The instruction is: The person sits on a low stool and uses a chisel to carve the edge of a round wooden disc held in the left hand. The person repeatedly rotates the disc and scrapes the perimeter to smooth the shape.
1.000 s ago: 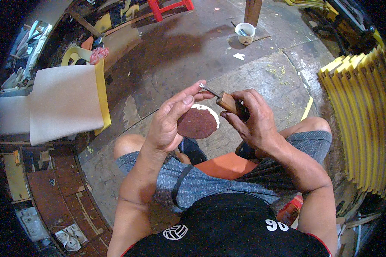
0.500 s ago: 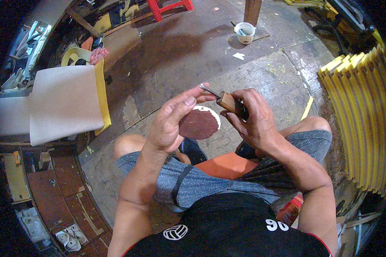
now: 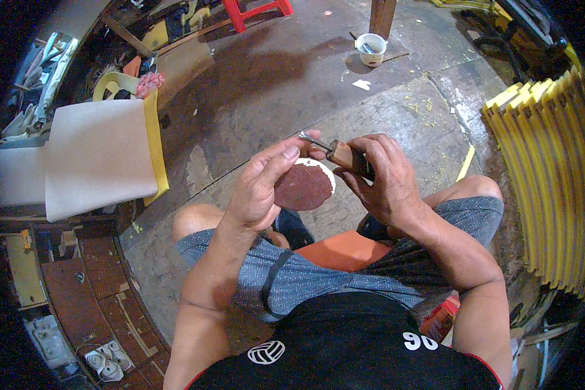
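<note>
My left hand (image 3: 261, 188) grips a round disc (image 3: 302, 187) with a reddish-brown face and a ragged white rim showing along its top and right. My right hand (image 3: 387, 175) is closed on the dark wooden handle of a tool (image 3: 343, 154), whose thin metal shaft points up and left to a small tip at my left fingertips, just above the disc. Whether that tip touches my fingers I cannot tell. Below the hands lies an orange sheet (image 3: 341, 250) between my crossed legs.
Cream padded panels with yellow edging (image 3: 97, 156) are stacked at left. Yellow foam strips (image 3: 536, 182) stand at right. A white tub (image 3: 370, 53) sits by a wooden post (image 3: 383, 19). A red stool (image 3: 253, 10) is at the back. Wooden boards and scraps (image 3: 84, 292) lie lower left.
The tool's tip has shifted slightly down and to the left, and the disc has edged a little to the right. Both hands keep their grips.
</note>
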The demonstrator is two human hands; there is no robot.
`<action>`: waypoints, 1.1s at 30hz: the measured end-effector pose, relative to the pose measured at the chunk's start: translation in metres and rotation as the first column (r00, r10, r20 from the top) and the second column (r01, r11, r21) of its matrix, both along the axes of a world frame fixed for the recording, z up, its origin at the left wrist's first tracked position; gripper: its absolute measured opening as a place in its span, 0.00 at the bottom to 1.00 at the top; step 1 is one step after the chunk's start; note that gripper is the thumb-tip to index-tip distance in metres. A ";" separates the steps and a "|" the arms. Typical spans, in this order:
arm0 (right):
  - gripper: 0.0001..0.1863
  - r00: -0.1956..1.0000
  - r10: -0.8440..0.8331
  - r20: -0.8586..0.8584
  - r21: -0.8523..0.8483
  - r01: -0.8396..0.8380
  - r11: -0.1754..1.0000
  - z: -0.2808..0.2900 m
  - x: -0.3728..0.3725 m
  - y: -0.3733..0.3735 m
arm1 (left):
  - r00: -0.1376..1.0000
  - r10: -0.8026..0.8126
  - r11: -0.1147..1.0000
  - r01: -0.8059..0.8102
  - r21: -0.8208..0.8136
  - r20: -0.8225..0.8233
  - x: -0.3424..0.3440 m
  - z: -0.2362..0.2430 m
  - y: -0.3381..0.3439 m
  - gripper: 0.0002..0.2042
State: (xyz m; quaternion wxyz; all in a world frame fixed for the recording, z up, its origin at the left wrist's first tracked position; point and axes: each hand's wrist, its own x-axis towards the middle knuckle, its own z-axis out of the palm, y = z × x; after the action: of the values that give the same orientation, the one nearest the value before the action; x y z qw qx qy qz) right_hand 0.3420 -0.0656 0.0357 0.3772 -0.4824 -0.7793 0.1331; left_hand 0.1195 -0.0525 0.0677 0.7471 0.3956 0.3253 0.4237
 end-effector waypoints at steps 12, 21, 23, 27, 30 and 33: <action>0.27 0.999 0.029 0.034 0.040 -0.031 0.999 -0.001 -0.002 -0.001 | 0.999 0.038 0.994 -0.040 -0.105 -0.021 -0.001 -0.006 0.002 0.18; 0.26 0.995 0.094 0.045 -0.080 -0.090 0.993 0.001 0.000 -0.001 | 0.990 0.141 0.982 -0.139 -0.124 0.007 -0.007 -0.006 0.007 0.16; 0.25 0.994 0.108 -0.012 -0.164 -0.109 0.981 -0.003 0.001 0.000 | 0.985 0.174 0.979 -0.173 -0.107 0.004 -0.012 -0.005 0.010 0.17; 0.24 0.992 0.050 -0.120 -0.268 -0.081 0.960 -0.003 0.002 -0.003 | 0.962 0.268 0.943 -0.252 -0.215 0.046 -0.013 -0.004 0.013 0.20; 0.23 0.976 0.015 -0.216 -0.285 -0.078 0.955 -0.002 0.005 0.000 | 0.907 0.410 0.889 -0.375 -0.261 0.094 -0.018 -0.003 0.020 0.24; 0.21 0.965 0.010 -0.262 -0.393 -0.116 0.912 0.006 0.004 -0.001 | 0.803 0.590 0.796 -0.562 -0.224 0.083 -0.022 -0.004 0.024 0.26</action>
State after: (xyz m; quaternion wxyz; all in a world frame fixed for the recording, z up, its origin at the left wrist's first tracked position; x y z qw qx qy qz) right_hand 0.3462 -0.0667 0.0418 0.3611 -0.5033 -0.6953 0.3646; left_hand 0.0977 -0.0284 0.0638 0.6384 0.1723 0.4123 0.6268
